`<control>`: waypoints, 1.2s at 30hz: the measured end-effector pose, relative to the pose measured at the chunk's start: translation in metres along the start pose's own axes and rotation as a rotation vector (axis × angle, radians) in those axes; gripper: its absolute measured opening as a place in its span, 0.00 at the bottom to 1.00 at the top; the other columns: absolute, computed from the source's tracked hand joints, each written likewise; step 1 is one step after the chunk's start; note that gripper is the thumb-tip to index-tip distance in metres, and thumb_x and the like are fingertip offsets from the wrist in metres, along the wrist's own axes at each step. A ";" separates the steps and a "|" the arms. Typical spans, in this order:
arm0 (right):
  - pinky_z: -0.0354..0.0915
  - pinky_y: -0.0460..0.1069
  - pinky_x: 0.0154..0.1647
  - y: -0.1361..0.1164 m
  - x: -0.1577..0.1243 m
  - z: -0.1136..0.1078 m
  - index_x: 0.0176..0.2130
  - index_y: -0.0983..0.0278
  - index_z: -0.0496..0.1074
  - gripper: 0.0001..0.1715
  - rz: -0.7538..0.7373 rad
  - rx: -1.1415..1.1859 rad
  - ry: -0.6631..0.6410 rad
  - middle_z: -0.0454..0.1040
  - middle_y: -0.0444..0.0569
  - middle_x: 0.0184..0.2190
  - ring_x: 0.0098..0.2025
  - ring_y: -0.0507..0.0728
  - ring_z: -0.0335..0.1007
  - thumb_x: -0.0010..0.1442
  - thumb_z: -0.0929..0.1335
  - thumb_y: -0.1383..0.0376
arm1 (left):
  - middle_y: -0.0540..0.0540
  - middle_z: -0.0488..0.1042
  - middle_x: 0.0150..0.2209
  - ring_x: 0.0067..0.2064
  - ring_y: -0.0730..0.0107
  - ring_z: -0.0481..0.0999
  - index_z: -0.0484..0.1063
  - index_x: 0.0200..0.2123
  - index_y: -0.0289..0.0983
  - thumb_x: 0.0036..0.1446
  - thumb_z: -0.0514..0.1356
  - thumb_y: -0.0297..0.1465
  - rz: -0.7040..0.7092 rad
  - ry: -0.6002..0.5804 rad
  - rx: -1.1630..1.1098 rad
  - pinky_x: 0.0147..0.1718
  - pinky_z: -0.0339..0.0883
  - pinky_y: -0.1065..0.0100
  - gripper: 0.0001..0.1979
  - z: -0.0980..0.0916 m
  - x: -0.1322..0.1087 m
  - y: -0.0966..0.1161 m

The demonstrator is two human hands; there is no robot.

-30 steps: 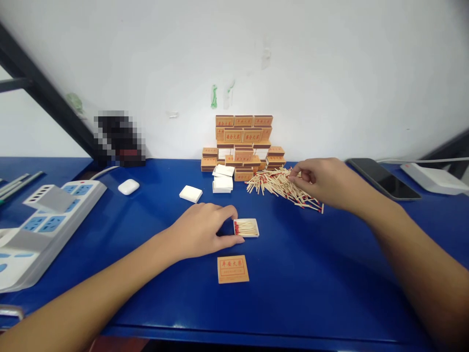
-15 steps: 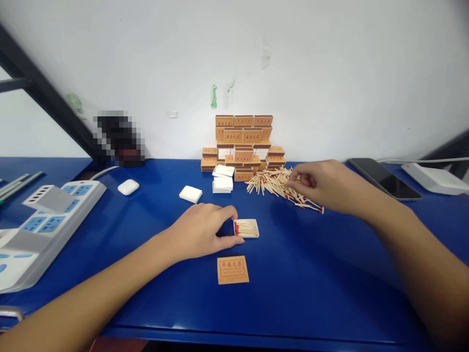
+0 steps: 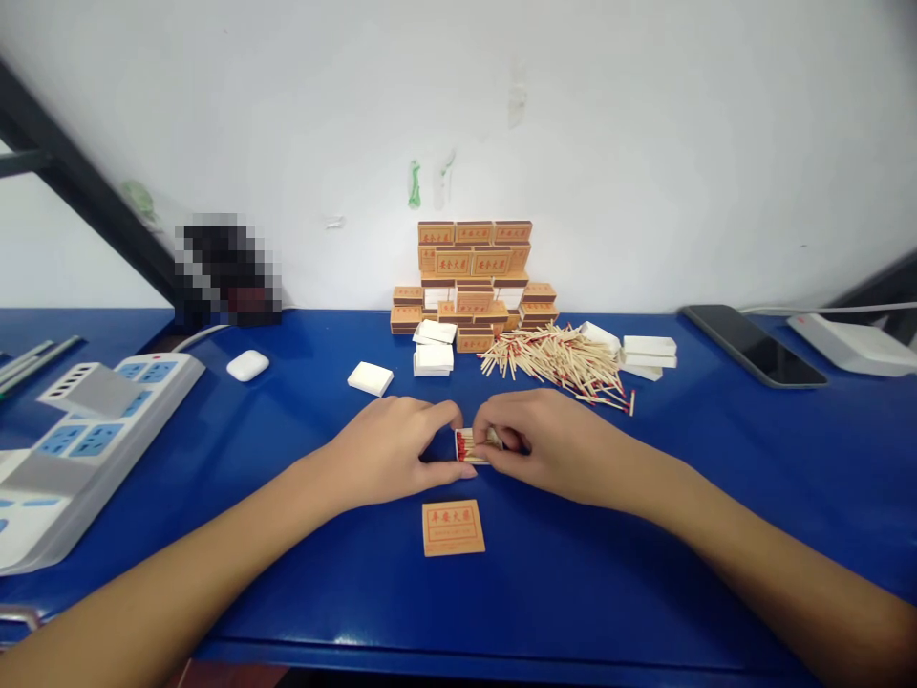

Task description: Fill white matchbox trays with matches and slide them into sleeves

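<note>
Left hand (image 3: 394, 451) pinches tray (image 3: 457, 447) at 9 o'clock; right hand (image 3: 555, 441) at 3 — can't tell if pinching. Right-knuckle bump could spill matches (image 3: 467, 451).

Whitish wall (image 3: 645, 143), some green and pale scuffs (image 3: 415, 183). Glossy blue desk (image 3: 344, 592) in front, faint light reflections. Dark slanted bar (image 3: 78, 177) left, another dark bar (image 3: 885, 290) far right.
</note>
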State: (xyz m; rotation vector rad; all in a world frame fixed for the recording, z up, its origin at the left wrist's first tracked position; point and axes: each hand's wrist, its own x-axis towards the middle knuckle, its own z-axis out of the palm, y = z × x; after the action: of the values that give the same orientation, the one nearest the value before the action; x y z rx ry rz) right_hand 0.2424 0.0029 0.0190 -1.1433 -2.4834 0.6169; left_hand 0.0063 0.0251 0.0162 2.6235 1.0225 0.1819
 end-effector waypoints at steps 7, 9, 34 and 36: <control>0.53 0.49 0.32 0.003 -0.001 -0.008 0.33 0.62 0.73 0.10 -0.017 -0.052 -0.049 0.70 0.41 0.27 0.28 0.51 0.61 0.69 0.68 0.64 | 0.54 0.69 0.25 0.25 0.69 0.68 0.73 0.45 0.39 0.65 0.65 0.50 -0.002 0.000 0.009 0.25 0.51 0.67 0.20 -0.001 -0.001 0.000; 0.54 0.49 0.32 0.002 -0.002 -0.008 0.32 0.62 0.72 0.12 -0.018 -0.073 -0.057 0.70 0.42 0.28 0.29 0.51 0.61 0.69 0.68 0.64 | 0.54 0.68 0.25 0.25 0.70 0.68 0.73 0.45 0.39 0.64 0.65 0.50 -0.002 0.002 0.012 0.24 0.51 0.67 0.20 -0.001 -0.001 0.000; 0.54 0.49 0.33 0.001 -0.003 -0.009 0.35 0.61 0.73 0.08 -0.037 -0.113 -0.036 0.71 0.44 0.30 0.29 0.52 0.62 0.67 0.66 0.69 | 0.54 0.69 0.25 0.25 0.69 0.69 0.73 0.46 0.40 0.65 0.65 0.50 -0.005 0.003 0.010 0.25 0.51 0.67 0.20 -0.001 -0.001 0.001; 0.55 0.49 0.33 0.000 -0.004 -0.010 0.36 0.61 0.75 0.10 -0.053 -0.093 -0.055 0.72 0.44 0.30 0.30 0.52 0.63 0.68 0.65 0.69 | 0.54 0.70 0.26 0.25 0.69 0.69 0.73 0.46 0.40 0.65 0.65 0.49 -0.006 -0.004 0.009 0.25 0.51 0.67 0.19 -0.001 -0.001 0.001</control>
State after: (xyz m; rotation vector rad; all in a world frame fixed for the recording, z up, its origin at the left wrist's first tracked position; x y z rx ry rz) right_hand 0.2493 0.0026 0.0274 -1.1031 -2.6055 0.5298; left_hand 0.0057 0.0239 0.0175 2.6272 1.0322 0.1715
